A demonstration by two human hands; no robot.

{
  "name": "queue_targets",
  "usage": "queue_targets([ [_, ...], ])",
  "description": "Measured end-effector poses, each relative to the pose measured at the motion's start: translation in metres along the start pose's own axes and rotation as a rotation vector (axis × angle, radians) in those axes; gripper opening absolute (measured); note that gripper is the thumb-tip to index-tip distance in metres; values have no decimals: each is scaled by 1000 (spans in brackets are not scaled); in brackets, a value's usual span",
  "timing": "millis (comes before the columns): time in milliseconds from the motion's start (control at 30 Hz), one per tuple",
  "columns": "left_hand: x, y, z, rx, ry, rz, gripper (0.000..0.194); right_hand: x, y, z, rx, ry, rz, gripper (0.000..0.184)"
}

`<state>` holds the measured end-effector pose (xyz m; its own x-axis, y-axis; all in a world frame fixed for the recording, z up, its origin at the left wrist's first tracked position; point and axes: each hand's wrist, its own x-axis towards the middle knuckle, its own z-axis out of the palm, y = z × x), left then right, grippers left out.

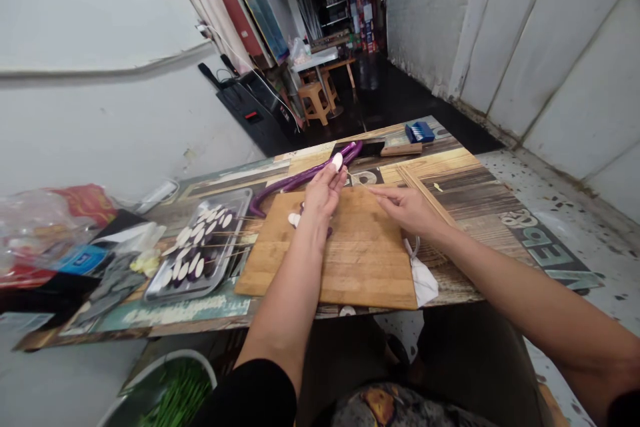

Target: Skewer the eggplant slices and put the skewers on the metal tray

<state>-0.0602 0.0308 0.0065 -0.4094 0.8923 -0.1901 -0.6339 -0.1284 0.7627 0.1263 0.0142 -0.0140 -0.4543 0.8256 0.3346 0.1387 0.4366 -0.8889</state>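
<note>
Above the far part of the wooden cutting board (370, 260), my left hand (325, 192) pinches a pale eggplant slice (337, 161). My right hand (400, 205) is closed on a thin wooden skewer (357, 179), whose far end reaches toward the slice; whether it pierces it I cannot tell. More eggplant slices (294, 219) lie on the board, partly hidden behind my left forearm. Left of the board, a clear plastic tray (220, 273) holds several skewers threaded with eggplant slices (197, 240). Long purple eggplants (295, 180) lie beyond the board.
Past the board lie a cleaver (400, 149) with a wooden handle and a blue box (420, 132). Loose skewers (425, 193) lie right of the board, near a white cloth (424, 282). Plastic bags (55, 233) crowd the left end. Below stands a basin (207, 363) of green vegetables (177, 393).
</note>
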Motion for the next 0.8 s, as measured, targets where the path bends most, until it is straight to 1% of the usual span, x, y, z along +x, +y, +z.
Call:
queue_targets([
  [333,1,1,-2,0,16,-4,8,0,-5,0,37,-17,-28,30],
  [500,1,2,-1,0,16,-6,7,-1,-8,-1,22,-17,20,30],
  [700,1,2,-1,-2,34,-14,8,-1,-4,0,4,2,-37,29],
  [800,0,2,-1,4,22,-2,8,-1,-1,0,13,-6,-59,29],
])
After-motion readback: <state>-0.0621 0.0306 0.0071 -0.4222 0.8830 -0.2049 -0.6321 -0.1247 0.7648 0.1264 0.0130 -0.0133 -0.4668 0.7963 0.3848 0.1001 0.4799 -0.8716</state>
